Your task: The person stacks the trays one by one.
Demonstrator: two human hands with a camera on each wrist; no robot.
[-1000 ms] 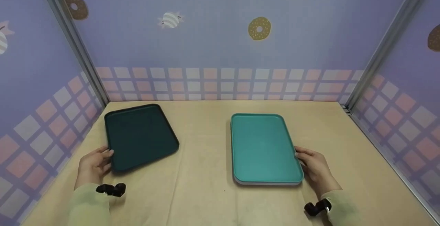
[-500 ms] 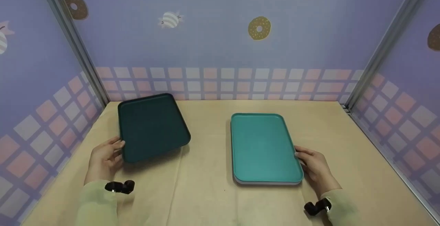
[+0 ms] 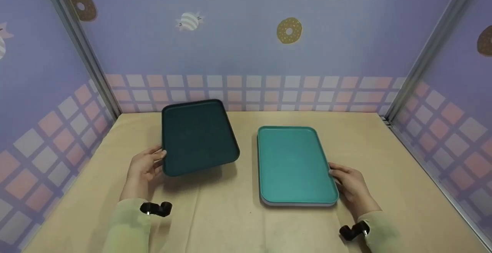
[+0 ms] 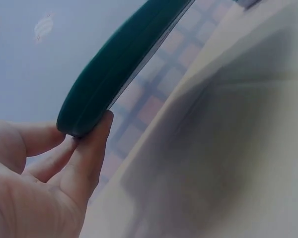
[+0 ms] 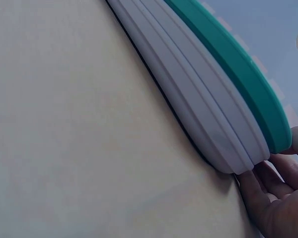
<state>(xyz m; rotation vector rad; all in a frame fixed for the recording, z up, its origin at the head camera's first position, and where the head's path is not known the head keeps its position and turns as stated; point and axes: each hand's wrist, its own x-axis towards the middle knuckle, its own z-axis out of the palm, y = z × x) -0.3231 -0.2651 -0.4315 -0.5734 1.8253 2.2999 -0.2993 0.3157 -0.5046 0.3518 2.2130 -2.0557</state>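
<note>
My left hand [image 3: 143,165] pinches the left edge of a dark green tray [image 3: 198,137], thumb on the upper side and fingers underneath. The tray is tilted and raised off the table; the left wrist view shows its green rim [image 4: 107,74] with a shadow on the cloth below. On the right lies a stack topped by a turquoise tray [image 3: 296,164]. Beneath that, white trays [image 5: 193,84] show in the right wrist view. My right hand [image 3: 354,187] grips the stack's right edge, thumb at the turquoise rim, fingers against the white trays' lower edge.
Beige cloth covers the table [image 3: 226,222]. A purple wall [image 3: 238,53] with a pink and white checked band closes off the back, and similar walls stand at both sides, with metal posts [image 3: 80,49] in the corners.
My left hand has carried the dark green tray up off the table and to the right, toward the stack. The right hand and the stack have stayed in place.
</note>
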